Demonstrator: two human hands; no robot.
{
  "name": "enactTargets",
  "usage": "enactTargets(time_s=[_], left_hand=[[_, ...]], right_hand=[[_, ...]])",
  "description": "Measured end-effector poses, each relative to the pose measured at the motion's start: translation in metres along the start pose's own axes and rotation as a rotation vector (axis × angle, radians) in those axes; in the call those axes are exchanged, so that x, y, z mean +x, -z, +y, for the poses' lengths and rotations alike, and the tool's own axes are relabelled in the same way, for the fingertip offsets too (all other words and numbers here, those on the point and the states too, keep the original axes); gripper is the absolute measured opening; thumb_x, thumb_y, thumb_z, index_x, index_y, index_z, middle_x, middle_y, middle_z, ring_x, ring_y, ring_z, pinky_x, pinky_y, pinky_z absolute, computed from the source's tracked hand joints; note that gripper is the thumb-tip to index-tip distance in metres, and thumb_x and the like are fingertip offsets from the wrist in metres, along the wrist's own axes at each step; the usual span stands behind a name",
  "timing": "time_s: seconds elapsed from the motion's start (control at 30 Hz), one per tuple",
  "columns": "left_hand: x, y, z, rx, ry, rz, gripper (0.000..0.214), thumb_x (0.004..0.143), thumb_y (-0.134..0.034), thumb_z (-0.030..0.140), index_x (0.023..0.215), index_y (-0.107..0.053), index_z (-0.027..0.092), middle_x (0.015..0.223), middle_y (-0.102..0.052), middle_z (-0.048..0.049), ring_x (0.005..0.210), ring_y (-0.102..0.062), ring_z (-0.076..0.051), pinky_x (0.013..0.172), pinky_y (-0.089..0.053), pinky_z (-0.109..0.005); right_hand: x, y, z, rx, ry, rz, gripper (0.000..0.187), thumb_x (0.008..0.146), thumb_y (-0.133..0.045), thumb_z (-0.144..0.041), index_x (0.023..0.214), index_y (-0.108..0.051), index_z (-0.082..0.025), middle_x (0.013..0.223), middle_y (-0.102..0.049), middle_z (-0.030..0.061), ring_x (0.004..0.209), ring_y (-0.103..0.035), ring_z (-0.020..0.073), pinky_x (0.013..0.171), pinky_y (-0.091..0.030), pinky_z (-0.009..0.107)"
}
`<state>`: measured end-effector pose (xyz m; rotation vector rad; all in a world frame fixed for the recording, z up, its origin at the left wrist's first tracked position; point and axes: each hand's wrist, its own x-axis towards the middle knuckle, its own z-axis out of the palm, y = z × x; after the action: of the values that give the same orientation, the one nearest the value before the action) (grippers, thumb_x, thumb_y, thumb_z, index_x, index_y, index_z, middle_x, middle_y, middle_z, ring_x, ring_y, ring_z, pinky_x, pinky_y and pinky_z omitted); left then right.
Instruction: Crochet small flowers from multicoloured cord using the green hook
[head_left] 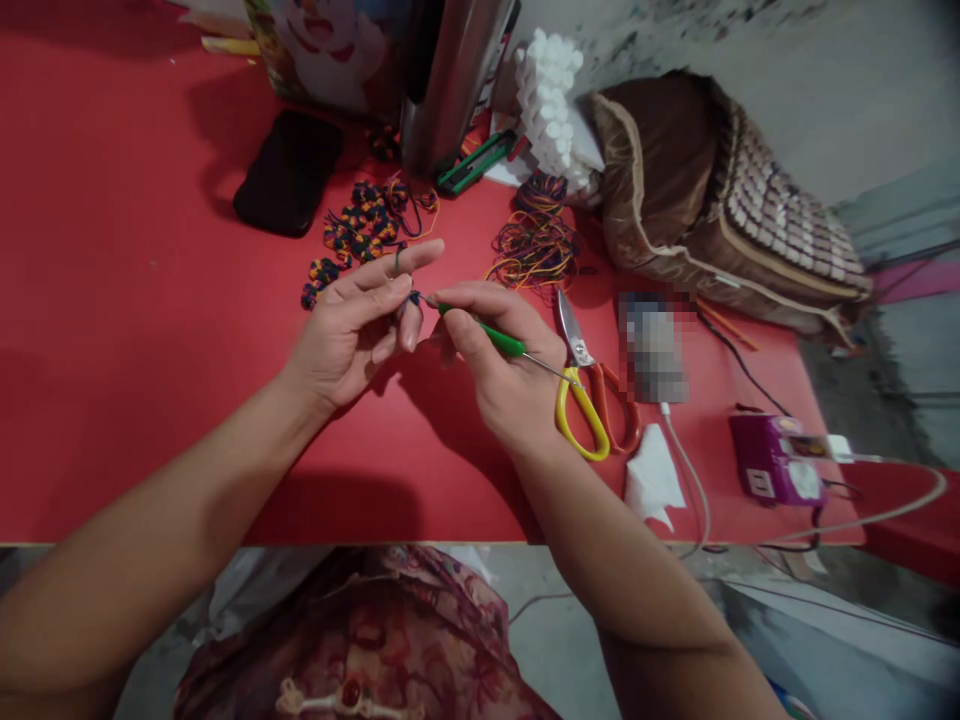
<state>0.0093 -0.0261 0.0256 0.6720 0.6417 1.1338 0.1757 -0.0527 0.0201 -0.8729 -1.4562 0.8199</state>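
Note:
My right hand [510,350] is closed on a crochet hook [504,340] with a green handle, its bare metal end pointing back toward my wrist. The hook's front end meets a small dark piece of crochet [413,298], which my left hand [352,330] pinches between thumb and fingers. Dark yarn loops around the raised left index finger. Behind the left hand lie several small crocheted pieces [364,215] in dark and orange yarn. A tangled bundle of multicoloured yarn [536,240] rests beyond my right hand.
Scissors [581,375] with yellow and red handles lie beside my right wrist. A phone [652,345] on a white cable, a tissue [654,475] and a purple power adapter [772,460] are farther right. A black pouch [289,172], green cutter [476,163] and brown cushion [720,190] lie behind.

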Motion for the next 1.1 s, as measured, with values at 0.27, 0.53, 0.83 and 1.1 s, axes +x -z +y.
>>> enactTargets(time_s=[0.27,0.53,0.83,1.1], left_hand=[[-0.001,0.002,-0.001,0.024,-0.030,-0.089,0.026,0.095,-0.075,0.021,0.118,-0.084,0.025,0.062,-0.070,0.0030,0.042,-0.038,-0.008,0.049,-0.040,-0.026],[-0.004,0.000,0.000,0.004,-0.008,-0.023,0.028,0.093,-0.080,0.022,0.120,-0.083,0.029,0.061,-0.066,0.0040,0.045,-0.045,-0.008,0.047,-0.037,-0.027],[-0.006,-0.010,-0.004,-0.023,-0.136,-0.076,0.029,0.088,-0.079,0.013,0.115,-0.087,0.022,0.059,-0.062,0.0029,0.057,-0.052,-0.010,0.056,-0.041,-0.028],[-0.009,-0.013,-0.001,-0.122,-0.012,0.030,0.036,0.087,-0.073,0.008,0.117,-0.084,0.024,0.058,-0.059,0.0037,0.045,-0.036,-0.007,0.046,-0.036,-0.019]], right_hand=[[-0.003,-0.005,-0.003,0.042,-0.021,0.069,0.011,0.104,-0.075,-0.035,0.110,-0.082,-0.028,0.100,-0.081,0.0003,0.065,-0.069,0.0093,0.059,-0.059,0.025],[-0.004,-0.008,-0.005,0.035,-0.038,0.114,0.008,0.104,-0.076,-0.037,0.106,-0.081,-0.031,0.093,-0.082,-0.0011,0.065,-0.070,0.0117,0.064,-0.062,0.029],[-0.011,-0.006,-0.006,-0.233,0.012,0.081,0.017,0.108,-0.069,-0.041,0.115,-0.079,-0.029,0.101,-0.081,0.0016,0.085,-0.077,0.0184,0.085,-0.066,0.038],[-0.017,-0.010,-0.011,-0.318,0.036,0.088,0.016,0.107,-0.070,-0.045,0.119,-0.077,-0.036,0.109,-0.081,0.0027,0.098,-0.078,0.0219,0.095,-0.064,0.039]])
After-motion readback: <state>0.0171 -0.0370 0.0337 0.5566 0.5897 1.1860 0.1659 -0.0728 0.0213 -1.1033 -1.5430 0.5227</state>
